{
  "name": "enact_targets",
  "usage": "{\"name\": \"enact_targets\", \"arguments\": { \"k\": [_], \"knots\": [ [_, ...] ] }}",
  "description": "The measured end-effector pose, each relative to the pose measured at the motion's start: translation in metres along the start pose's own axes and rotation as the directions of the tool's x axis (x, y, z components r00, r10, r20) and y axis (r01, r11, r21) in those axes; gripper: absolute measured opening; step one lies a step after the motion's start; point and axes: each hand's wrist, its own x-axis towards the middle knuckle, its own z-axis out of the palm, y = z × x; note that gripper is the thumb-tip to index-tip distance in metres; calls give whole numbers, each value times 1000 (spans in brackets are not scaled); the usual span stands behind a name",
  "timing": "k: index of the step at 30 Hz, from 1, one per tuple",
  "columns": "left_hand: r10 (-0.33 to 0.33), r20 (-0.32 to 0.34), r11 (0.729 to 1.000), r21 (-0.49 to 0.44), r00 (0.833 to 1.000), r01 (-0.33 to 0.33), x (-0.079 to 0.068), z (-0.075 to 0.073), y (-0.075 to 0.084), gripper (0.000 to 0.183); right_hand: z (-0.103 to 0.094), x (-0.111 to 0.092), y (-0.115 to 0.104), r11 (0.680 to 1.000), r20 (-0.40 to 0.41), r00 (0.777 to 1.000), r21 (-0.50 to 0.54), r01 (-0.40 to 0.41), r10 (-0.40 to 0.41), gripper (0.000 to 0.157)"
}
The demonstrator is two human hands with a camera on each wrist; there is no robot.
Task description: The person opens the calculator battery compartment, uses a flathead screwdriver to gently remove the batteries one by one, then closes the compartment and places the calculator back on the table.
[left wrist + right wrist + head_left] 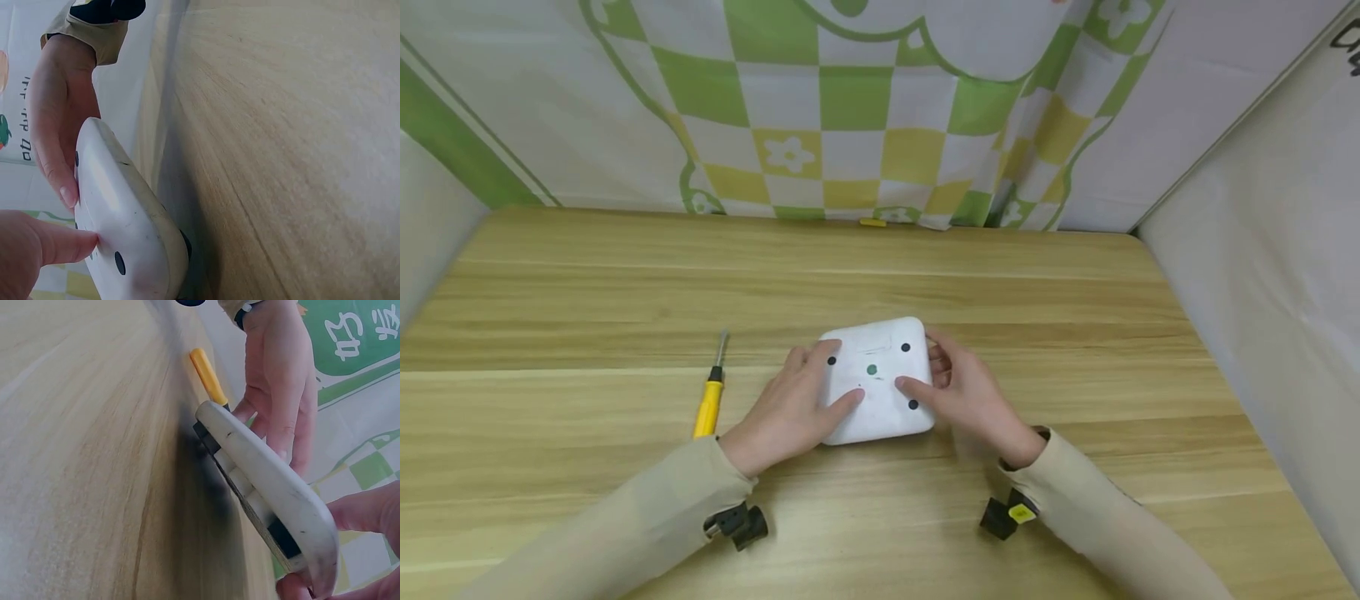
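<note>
A white, rounded-square device that looks like a calculator (880, 421) is held back side up, with black dots near its corners and a green dot in the middle. In the right wrist view, black and white keys (284, 537) show on its downward face, and it tilts over the table. My left hand (790, 408) holds its left side, thumb and a finger resting on the back. At the opposite side my right hand (966, 392) grips the edge, thumb on top and fingers curled beneath.
A screwdriver (709, 404) with a yellow handle lies on the wooden table (587, 292), left of my left hand. Near the back edge is a small yellow piece (872, 222). A green-and-white checked curtain (857, 100) hangs behind the table.
</note>
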Motion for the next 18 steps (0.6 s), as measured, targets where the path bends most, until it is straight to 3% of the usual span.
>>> {"name": "enact_targets", "arguments": {
  "k": [7, 14, 18],
  "knots": [
    [2, 7, 999, -45, 1000, -2, 0, 0, -1, 65, -1, -3, -3, 986, 39, 997, 149, -76, 71, 69],
    [-15, 15, 997, -77, 1000, 16, 1, 1, -1, 69, -3, -2, -6, 966, -7, 999, 256, -36, 40, 49],
    [-32, 18, 995, -96, 999, 33, 2, 1, 0, 71, -4, -1, -9, 936, -15, 998, 348, -56, 65, 39]
  ]
}}
